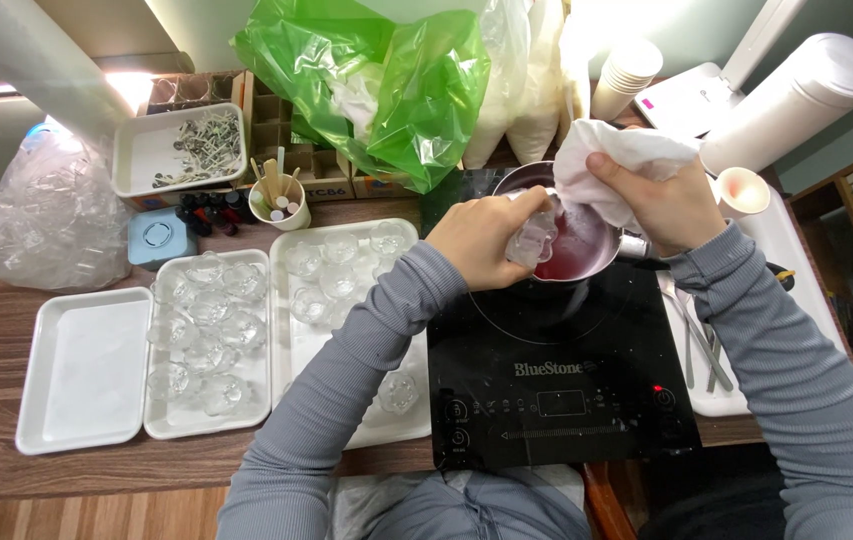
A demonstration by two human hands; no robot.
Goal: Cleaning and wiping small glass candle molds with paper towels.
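My left hand (481,240) grips a small clear flower-shaped glass cup (534,240) at the near rim of a metal pot (601,262). The pot holds pink liquid and stands on a black induction cooktop (556,385). My right hand (661,195) clutches a white cloth (611,165) over the pot's far right rim, beside its handle. Both arms wear grey sleeves.
Left of the cooktop lie three white trays: an empty one (86,370), and two (208,345) (346,300) holding several clear glass cups. Behind are a tray of wicks (181,150), a cup of sticks (279,200), a green plastic bag (386,85), paper cups (626,75) and a white lamp base (686,100).
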